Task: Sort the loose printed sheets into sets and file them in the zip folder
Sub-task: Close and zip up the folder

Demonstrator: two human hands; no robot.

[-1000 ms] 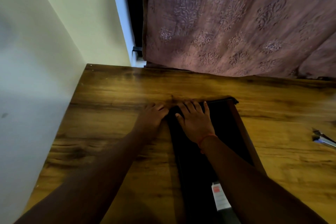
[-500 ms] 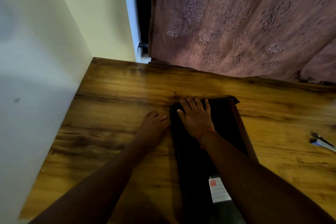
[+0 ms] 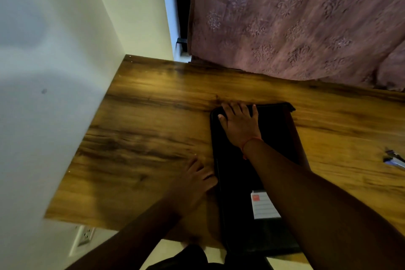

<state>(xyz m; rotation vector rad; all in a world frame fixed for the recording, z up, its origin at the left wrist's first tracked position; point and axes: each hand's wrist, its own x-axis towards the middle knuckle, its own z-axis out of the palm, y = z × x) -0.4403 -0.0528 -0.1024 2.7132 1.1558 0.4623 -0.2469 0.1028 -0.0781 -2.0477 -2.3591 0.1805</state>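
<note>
A black zip folder [image 3: 271,138] lies lengthwise on the wooden table [image 3: 142,138], carrying a white label with a red mark [image 3: 262,206]. My right hand [image 3: 240,125] presses flat on the folder's far left corner, fingers straight. Midway along the folder's left edge, the fingertips of my left hand [image 3: 195,180] are bunched against the zip line. The zip pull itself is hidden under them. No loose sheets are in view.
A small metal and blue tool [image 3: 394,159] lies at the table's right edge. A white wall [image 3: 43,94] closes the left side, with a socket [image 3: 85,237] below the table. A mauve patterned curtain [image 3: 295,17] hangs behind.
My left hand has slid from the folder's far corner along its left edge toward me. My right hand has stayed flat on the far corner.
</note>
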